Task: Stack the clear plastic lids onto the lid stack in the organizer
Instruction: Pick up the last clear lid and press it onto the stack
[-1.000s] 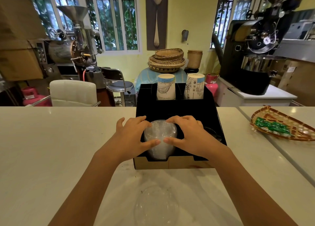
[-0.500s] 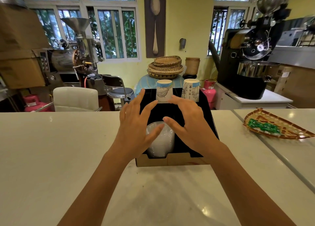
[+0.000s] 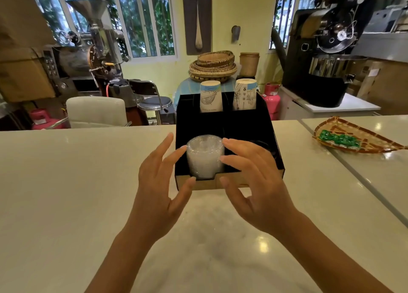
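Note:
A stack of clear plastic lids (image 3: 204, 158) stands in the front left slot of the black organizer (image 3: 227, 125) on the pale counter. My left hand (image 3: 160, 182) hovers just left of the stack, fingers spread, holding nothing. My right hand (image 3: 254, 178) hovers on the stack's right side, also spread and empty; its fingertips are near the stack's rim, apart from it. Two stacks of upside-down paper cups (image 3: 210, 96) (image 3: 245, 94) fill the organizer's back slots.
A woven tray (image 3: 362, 147) with green packets (image 3: 339, 138) lies on the counter at the right. A seam in the counter (image 3: 353, 175) runs diagonally on the right. Coffee roasters, a chair and stacked baskets (image 3: 213, 65) stand behind the counter.
Both hands came off the lid stack, rose, then drew back toward me and opened wider. The view tilted up, so the loose lid near the counter's front edge left the picture.

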